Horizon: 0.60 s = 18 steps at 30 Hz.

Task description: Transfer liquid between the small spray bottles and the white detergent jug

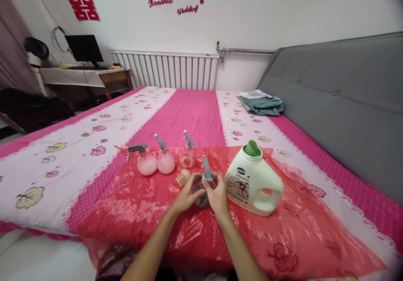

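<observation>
Between my two hands is a dark, see-through spray bottle [201, 198] with a grey trigger head, upright on the red plastic sheet [141, 214]. My left hand [188, 195] curls round its left side, and my right hand [218, 192] wraps its right side with the thumb near the neck. Just left of my fingers lies a small beige cap [183, 178]. Behind it stand a pink spray bottle [147, 163], a second pink spray bottle [166, 162] and a clearer spray bottle [187, 157]. A large pale jug [267, 180] with a green spout stands right of my right hand.
The sheet covers part of a bed with a pink and white patterned bedspread [195, 109]. Folded clothes [262, 104] lie by the grey headboard [340, 92]. A radiator [170, 69] runs along the wall, and a desk [82, 77] with a monitor [84, 48] stands back left.
</observation>
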Each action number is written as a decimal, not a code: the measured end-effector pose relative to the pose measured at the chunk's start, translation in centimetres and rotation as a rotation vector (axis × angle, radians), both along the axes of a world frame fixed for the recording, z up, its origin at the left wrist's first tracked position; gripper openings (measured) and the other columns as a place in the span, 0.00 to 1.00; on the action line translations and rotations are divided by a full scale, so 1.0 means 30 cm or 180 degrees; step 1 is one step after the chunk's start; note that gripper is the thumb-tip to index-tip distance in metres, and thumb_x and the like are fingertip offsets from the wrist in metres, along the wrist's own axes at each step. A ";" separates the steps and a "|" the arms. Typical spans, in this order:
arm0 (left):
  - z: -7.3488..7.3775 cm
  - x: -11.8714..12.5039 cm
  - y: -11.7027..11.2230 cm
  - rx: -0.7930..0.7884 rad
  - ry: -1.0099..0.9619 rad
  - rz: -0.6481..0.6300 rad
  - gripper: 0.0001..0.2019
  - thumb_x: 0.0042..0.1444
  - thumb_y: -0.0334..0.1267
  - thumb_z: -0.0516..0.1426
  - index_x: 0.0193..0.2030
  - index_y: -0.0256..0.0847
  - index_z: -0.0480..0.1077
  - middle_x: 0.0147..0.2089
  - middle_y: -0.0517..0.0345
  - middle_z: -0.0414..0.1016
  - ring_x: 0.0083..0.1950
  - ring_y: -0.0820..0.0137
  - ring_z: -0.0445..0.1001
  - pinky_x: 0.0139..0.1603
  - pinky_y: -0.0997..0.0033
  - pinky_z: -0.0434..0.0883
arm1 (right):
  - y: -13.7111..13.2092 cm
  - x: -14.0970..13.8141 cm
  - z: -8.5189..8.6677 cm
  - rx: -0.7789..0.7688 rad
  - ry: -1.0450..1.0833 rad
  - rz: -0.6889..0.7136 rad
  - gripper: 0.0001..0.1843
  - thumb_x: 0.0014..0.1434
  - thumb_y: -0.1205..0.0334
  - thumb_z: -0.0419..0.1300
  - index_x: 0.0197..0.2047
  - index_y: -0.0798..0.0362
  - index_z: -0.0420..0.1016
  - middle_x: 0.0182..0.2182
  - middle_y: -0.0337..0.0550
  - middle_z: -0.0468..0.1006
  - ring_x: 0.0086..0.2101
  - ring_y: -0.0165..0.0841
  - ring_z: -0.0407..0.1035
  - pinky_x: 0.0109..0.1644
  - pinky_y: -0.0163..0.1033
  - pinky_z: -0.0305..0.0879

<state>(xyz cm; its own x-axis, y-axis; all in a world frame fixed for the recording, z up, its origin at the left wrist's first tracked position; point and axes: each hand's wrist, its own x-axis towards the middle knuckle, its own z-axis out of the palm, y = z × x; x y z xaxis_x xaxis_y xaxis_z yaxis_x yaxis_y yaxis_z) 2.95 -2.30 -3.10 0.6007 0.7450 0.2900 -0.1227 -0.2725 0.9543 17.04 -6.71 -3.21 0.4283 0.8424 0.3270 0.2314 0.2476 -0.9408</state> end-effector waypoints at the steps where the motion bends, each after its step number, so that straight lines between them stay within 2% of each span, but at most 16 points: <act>1: -0.002 0.001 -0.004 0.0013 -0.0014 0.0019 0.27 0.66 0.48 0.64 0.65 0.42 0.62 0.67 0.42 0.68 0.69 0.52 0.67 0.72 0.50 0.62 | 0.004 -0.003 -0.003 -0.0012 -0.0012 -0.0056 0.19 0.68 0.52 0.64 0.57 0.54 0.75 0.53 0.47 0.78 0.49 0.40 0.76 0.54 0.53 0.75; 4: -0.003 0.003 -0.015 0.0069 -0.0010 0.0020 0.32 0.67 0.48 0.63 0.73 0.44 0.57 0.71 0.41 0.64 0.72 0.52 0.65 0.73 0.50 0.62 | 0.006 -0.012 -0.005 -0.0054 -0.0028 -0.0234 0.19 0.68 0.52 0.64 0.58 0.53 0.74 0.54 0.48 0.78 0.50 0.40 0.76 0.55 0.53 0.75; 8: -0.001 0.006 -0.014 0.0195 0.0077 0.0014 0.31 0.68 0.48 0.61 0.73 0.43 0.61 0.74 0.42 0.62 0.75 0.50 0.61 0.76 0.49 0.58 | -0.004 -0.015 0.007 -0.0096 -0.0004 -0.0336 0.20 0.68 0.52 0.64 0.58 0.53 0.74 0.54 0.48 0.77 0.50 0.40 0.75 0.54 0.53 0.75; 14: -0.010 0.005 -0.003 0.0254 0.0167 -0.0029 0.32 0.68 0.48 0.61 0.75 0.43 0.60 0.74 0.42 0.63 0.75 0.50 0.62 0.76 0.48 0.60 | -0.026 0.015 0.025 0.0056 0.0064 0.0093 0.21 0.69 0.51 0.63 0.60 0.52 0.74 0.58 0.49 0.77 0.58 0.44 0.73 0.63 0.60 0.69; 18: -0.023 0.008 -0.011 0.0252 0.0199 0.0071 0.33 0.68 0.48 0.61 0.75 0.43 0.57 0.75 0.42 0.60 0.77 0.50 0.58 0.78 0.46 0.54 | -0.017 0.021 0.007 -0.0018 0.0146 0.0018 0.20 0.69 0.51 0.63 0.58 0.53 0.75 0.57 0.49 0.78 0.55 0.43 0.75 0.60 0.57 0.72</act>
